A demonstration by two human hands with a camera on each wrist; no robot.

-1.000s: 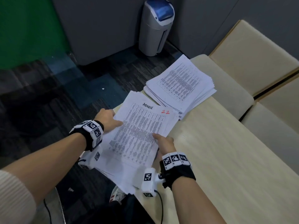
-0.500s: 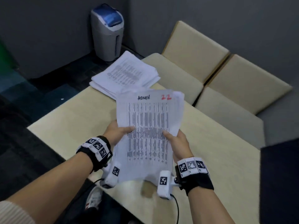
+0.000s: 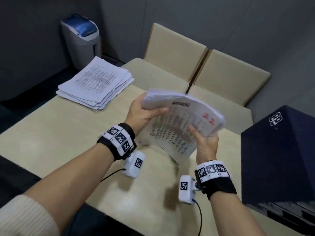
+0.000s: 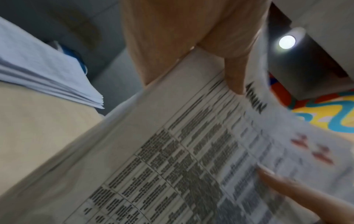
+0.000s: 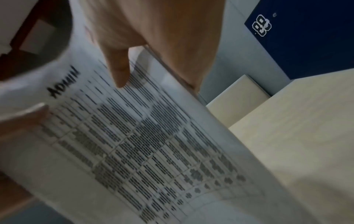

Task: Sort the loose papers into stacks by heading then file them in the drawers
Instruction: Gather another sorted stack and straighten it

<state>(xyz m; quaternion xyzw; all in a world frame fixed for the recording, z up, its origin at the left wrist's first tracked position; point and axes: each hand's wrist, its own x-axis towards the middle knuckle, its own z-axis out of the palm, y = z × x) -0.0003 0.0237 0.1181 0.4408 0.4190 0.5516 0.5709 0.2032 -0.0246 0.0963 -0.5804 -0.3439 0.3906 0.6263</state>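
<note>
Both hands hold a sheaf of papers (image 3: 183, 120) in the air above the middle of the counter (image 3: 51, 133), its top sheet headed "ADMIN" in black with a red "22" beside it, over a printed table of small text. The left hand (image 3: 141, 114) grips the sheaf's left edge, thumb laid across the top sheet and the fingers (image 3: 136, 103) curled round beneath; the right hand (image 3: 205, 142) pinches the sheaf's right side, its thumb on the printed face and the other fingers behind the papers. The sheaf is bowed, its upper end arched away from the person and its lower edge hanging toward the counter without touching it. In the left wrist view the left thumb (image 4: 234, 75) presses just beside the heading, and the right thumb tip shows at the lower right of the page. A second stack of papers (image 3: 95, 84) lies flat at the far left corner of the counter, its edges fanned and uneven, well apart from the held sheaf. At the counter's right edge stands a dark blue box (image 3: 279, 155) marked "88". Beyond the far edge are two beige chairs (image 3: 201, 65), and a grey bin with a blue lid (image 3: 81, 38) stands on the floor behind the far left corner.
</note>
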